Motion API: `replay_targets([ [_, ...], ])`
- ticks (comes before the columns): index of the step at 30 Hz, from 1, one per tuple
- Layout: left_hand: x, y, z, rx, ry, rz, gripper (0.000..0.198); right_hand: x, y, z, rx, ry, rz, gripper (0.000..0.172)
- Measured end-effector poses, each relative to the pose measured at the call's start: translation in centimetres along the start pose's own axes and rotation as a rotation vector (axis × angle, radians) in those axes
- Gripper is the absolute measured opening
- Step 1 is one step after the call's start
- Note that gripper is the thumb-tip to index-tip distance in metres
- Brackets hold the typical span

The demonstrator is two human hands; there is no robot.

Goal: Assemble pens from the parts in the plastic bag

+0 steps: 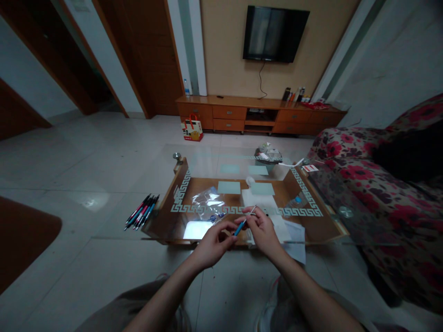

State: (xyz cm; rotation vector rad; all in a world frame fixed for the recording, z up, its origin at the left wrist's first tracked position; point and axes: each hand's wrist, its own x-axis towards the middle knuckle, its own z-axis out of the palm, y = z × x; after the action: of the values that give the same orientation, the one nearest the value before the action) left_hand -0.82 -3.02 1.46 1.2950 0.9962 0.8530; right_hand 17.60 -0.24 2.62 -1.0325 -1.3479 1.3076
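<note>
L hand [217, 241] grasps a slim blue pen barrel [239, 228]; R hand [263, 231] pinches a thin whitish rod [254, 209] beyond, approx. in line (both slant far-right), above clear glass bench [169, 226]'s near edge.

- Blue pen barrel [239, 228]: 1 short, slim tube, bright blue, held between the left hand's [216, 242] thumb and fingers; it tilts, its upper end pointing away and to the right, and is seen over the near side of the glass table [308, 212].
- Slim pale rod [253, 210]: 1 thin, whitish stick at the right hand's [261, 230] fingers, roughly in line with the barrel, tip farther in over the glass table; fingers hide whether the 2 parts join.
</note>
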Motion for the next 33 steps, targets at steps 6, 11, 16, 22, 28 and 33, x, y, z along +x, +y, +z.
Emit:
replay_targets([
  [6,-0.13,0.52,0.14,0.003,-0.022,-0.011,0.027,0.03,-0.07,0.02,-0.007,0.031,-0.01,0.024],
  [11,-0.2,0.7,0.16,0.005,-0.033,-0.009,0.025,-0.08,-0.14,0.01,-0.035,0.044,-0.042,0.022],
  [16,-0.24,0.72,0.15,0.004,-0.042,-0.007,0.024,-0.13,-0.2,-0.05,-0.022,0.049,-0.039,0.023],
  [22,-0.27,0.86,0.2,-0.001,-0.04,-0.009,0.023,-0.13,-0.25,-0.04,-0.028,0.047,-0.054,0.024],
  [28,-0.15,0.63,0.13,-0.002,-0.031,-0.002,0.024,-0.04,-0.48,-0.1,-0.011,0.038,-0.021,0.027],
  [33,-0.05,0.66,-0.11,0.025,-0.007,0.004,0.024,0.25,-0.4,-0.39,-0.028,0.054,-0.031,0.031],
])
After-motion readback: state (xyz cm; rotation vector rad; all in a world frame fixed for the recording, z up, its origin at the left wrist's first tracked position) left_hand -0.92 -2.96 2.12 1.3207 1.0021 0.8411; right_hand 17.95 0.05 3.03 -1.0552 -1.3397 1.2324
